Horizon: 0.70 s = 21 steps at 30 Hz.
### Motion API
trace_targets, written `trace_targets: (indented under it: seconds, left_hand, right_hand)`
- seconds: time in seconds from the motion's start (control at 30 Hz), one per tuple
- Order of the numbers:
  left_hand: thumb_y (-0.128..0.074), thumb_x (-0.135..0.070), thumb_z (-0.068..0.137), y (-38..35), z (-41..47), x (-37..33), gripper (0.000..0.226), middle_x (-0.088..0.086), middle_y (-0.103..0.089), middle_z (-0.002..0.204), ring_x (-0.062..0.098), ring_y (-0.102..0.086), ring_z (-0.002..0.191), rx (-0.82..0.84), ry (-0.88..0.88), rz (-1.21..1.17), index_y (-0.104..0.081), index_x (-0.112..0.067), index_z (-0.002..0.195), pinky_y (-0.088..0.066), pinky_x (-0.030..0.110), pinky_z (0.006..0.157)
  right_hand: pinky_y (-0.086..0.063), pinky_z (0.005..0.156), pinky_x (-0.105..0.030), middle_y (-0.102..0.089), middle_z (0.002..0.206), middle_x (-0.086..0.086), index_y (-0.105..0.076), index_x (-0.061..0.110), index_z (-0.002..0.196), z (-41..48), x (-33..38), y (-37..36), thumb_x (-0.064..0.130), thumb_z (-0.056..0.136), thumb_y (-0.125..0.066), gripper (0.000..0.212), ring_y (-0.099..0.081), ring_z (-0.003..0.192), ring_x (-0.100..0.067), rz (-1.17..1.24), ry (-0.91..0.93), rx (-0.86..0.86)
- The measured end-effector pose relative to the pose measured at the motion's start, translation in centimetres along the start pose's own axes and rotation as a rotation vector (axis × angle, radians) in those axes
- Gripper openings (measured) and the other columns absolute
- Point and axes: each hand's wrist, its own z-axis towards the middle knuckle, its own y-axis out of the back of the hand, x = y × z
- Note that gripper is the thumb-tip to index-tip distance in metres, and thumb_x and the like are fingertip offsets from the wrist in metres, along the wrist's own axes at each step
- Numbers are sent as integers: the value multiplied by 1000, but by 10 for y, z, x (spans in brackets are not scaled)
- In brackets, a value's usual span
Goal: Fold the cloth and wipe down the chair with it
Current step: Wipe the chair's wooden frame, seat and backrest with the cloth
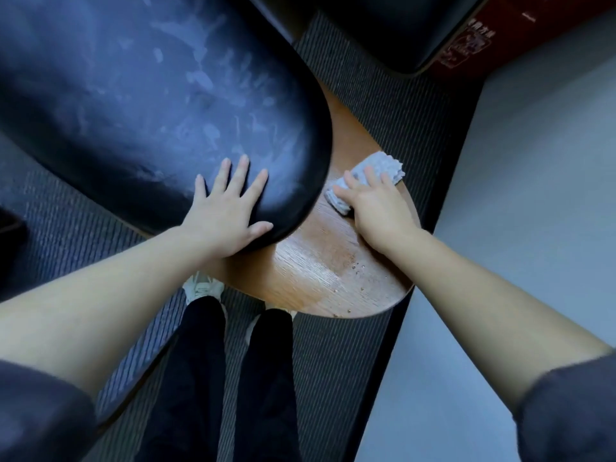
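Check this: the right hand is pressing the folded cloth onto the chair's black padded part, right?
No. The head view shows the right hand pressing the folded cloth onto the wooden seat, not the black padded part.

Striped grey carpet [383, 95] covers the floor. A red box [520, 31] with white print sits top right, above a pale surface [533, 178]. A white shoe [203, 286] shows below.

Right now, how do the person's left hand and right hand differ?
The left hand rests, fingers spread, on the black chair pad; the right hand presses a folded grey cloth onto the wooden seat. The left hand touches the pad directly; the right hand has cloth beneath. Both are palm down, fingers fairly straight.
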Motion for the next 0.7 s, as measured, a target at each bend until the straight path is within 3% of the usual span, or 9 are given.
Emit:
trace_targets:
  seconds: [0.17, 0.3, 0.43, 0.6, 0.7]
  left_hand:
    - [-35, -65, 95, 2, -3, -16, 88, 10, 22, 162, 36, 16, 149, 39, 67, -38, 12, -24, 155, -8, 63, 116]
    - [-38, -65, 94, -1, -6, -21, 91, 11, 25, 161, 36, 17, 149, 40, 81, -18, 15, -23, 155, -8, 63, 117]
    - [-39, -65, 94, -1, -5, -20, 93, 11, 27, 160, 36, 19, 148, 51, 87, -6, 18, -23, 154, -7, 63, 117]
    - [-41, -65, 93, 5, -5, -26, 93, 12, 26, 160, 36, 18, 149, 86, 108, -37, 15, -23, 155, -7, 64, 117]
    - [-41, -60, 95, 5, -5, -26, 90, 11, 26, 160, 36, 19, 148, 86, 116, -44, 16, -23, 155, -7, 64, 117]
  right_hand:
    - [-39, 98, -53, -57, 132, -14, -62, 16, 121, -90, -14, -2, -8, 73, -61, 54, -47, 121, -42, 18, 79, -84]
    - [-30, 100, -48, -46, 144, -13, -58, 20, 124, -42, -17, 9, 0, 84, -49, 46, -41, 122, -36, -29, 27, -40]
    - [-23, 107, -44, -36, 151, -11, -49, 21, 136, -12, -20, 15, 0, 91, -39, 51, -32, 131, -34, -18, -35, 6]
    - [-38, 95, -46, -56, 132, -15, -64, 13, 118, -107, -23, 15, -8, 74, -55, 50, -47, 119, -39, 21, 109, -65]
    - [-40, 91, -45, -59, 129, -13, -67, 15, 114, -105, -23, 17, -5, 74, -58, 46, -50, 113, -38, 12, 128, -28]
